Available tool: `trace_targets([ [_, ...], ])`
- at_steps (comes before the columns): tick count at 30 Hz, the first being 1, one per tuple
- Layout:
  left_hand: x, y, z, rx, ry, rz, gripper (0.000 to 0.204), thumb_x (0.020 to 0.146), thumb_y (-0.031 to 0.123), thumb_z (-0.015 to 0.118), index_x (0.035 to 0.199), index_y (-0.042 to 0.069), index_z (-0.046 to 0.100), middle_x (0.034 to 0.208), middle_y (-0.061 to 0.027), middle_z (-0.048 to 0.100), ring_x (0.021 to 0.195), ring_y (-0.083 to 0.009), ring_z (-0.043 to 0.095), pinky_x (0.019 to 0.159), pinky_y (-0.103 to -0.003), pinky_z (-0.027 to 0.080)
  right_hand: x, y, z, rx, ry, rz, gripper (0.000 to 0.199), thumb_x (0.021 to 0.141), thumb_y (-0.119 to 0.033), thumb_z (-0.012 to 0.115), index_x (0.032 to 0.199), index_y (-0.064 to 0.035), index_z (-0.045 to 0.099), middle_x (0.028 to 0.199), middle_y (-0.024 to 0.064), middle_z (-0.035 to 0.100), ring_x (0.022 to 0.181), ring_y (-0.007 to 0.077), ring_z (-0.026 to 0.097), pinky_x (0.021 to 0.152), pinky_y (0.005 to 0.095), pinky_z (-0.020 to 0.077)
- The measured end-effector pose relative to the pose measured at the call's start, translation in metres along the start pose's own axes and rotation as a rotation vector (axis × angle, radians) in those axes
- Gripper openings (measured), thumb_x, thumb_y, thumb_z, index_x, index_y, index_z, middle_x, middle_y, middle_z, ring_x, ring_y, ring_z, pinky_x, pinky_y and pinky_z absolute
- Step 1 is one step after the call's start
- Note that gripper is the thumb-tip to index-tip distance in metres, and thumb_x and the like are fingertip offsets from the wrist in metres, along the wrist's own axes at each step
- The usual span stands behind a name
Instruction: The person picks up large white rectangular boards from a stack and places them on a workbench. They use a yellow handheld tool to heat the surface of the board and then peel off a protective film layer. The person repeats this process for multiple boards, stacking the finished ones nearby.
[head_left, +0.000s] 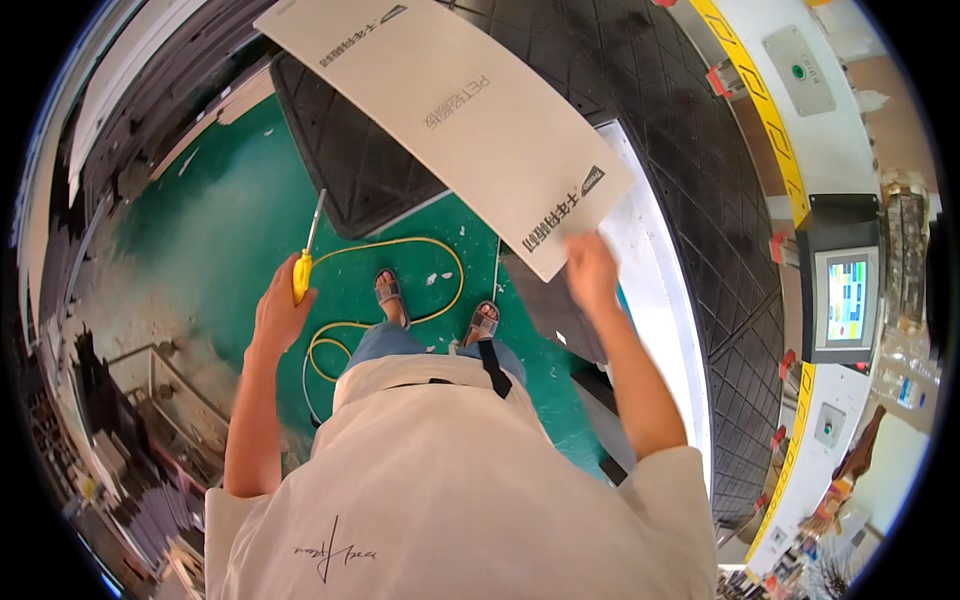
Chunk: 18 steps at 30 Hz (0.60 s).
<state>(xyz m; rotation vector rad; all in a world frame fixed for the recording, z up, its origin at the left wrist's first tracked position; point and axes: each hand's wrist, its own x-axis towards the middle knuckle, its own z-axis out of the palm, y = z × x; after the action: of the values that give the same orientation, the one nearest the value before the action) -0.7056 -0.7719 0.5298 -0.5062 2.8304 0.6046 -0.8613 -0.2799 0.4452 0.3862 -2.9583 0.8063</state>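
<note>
My left hand (pixel 281 312) is closed around the yellow handle of a screwdriver (pixel 302 275), its thin metal shaft pointing up and away from me. On the right, my right hand (pixel 592 270) is closed at the near corner of a long beige board (pixel 450 120) with dark print on it. Its fingertips are partly hidden and a little blurred. The board slants from the upper left down to my right hand, and lies over a black ribbed machine bed (pixel 720 250) and a black mat-like panel (pixel 340 150).
A yellow hose (pixel 460 270) loops across the green floor (pixel 230 210) around my feet. A white and yellow machine beam (pixel 790 400) with a control screen (pixel 846 300) runs along the right. Metal frames (pixel 165 385) and stacked strips (pixel 135 500) stand at the left.
</note>
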Motion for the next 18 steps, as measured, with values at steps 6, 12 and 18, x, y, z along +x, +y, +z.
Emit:
trace_targets([
  [6,0.06,0.035,-0.061,0.043,-0.274,0.277,0.043,0.09,0.045,0.072,0.118,0.012,0.071,0.094,-0.0167,0.074,0.088,-0.039,0.07,0.077,-0.046,0.055,-0.117,-0.099,0.017,0.364,-0.184,0.239,0.003,0.093,-0.008,0.068,0.093,-0.0059,0.07,0.09,0.0117,0.067,0.075,0.0253,0.067,0.067,0.0366,0.0535],
  [12,0.086,0.09,-0.096,0.216,-0.64,0.622,0.047,0.091,0.056,0.065,0.084,0.011,0.072,0.072,-0.0117,0.069,0.069,-0.0344,0.068,0.063,-0.045,0.052,-0.069,-0.153,0.053,0.999,0.47,0.898,0.024,0.1,-0.012,0.066,0.116,0.004,0.06,0.089,0.0095,0.07,0.07,0.0161,0.065,0.062,0.0301,0.052],
  [18,0.142,0.125,-0.12,0.307,-0.633,0.661,0.05,0.094,0.057,0.062,0.081,0.01,0.071,0.072,-0.0108,0.07,0.069,-0.0338,0.069,0.063,-0.045,0.053,-0.007,-0.155,0.07,1.027,0.731,0.997,0.02,0.098,-0.011,0.069,0.11,0.0046,0.063,0.087,0.0104,0.071,0.068,0.0175,0.066,0.056,0.0298,0.0518],
])
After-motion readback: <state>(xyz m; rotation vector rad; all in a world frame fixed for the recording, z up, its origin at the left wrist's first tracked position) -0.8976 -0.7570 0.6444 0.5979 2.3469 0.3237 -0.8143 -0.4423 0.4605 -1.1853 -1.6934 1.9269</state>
